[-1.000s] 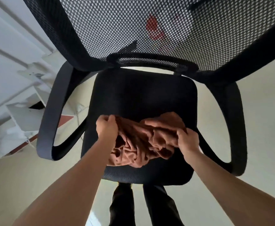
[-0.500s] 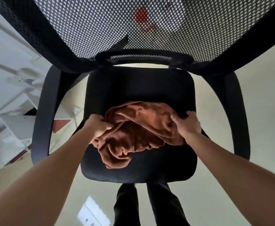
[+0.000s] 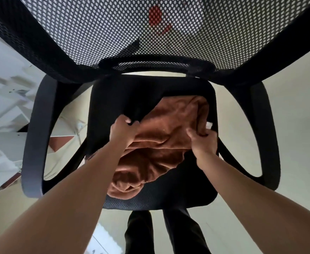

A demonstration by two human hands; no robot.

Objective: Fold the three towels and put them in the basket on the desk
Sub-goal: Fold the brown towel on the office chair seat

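Towel [image 3: 161, 143] btwn L grip [image 3: 123, 132] & R grip [image 3: 203, 142]

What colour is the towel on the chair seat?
The towel is plain rust brown, clearest in the head view.

Rumpled brown towel [image 3: 161, 143] on a black office chair seat [image 3: 113, 99], left hand [image 3: 122, 132] gripping its left edge, right hand [image 3: 203, 142] pinching folds near the seat's right edge, mesh backrest [image 3: 95, 30] above
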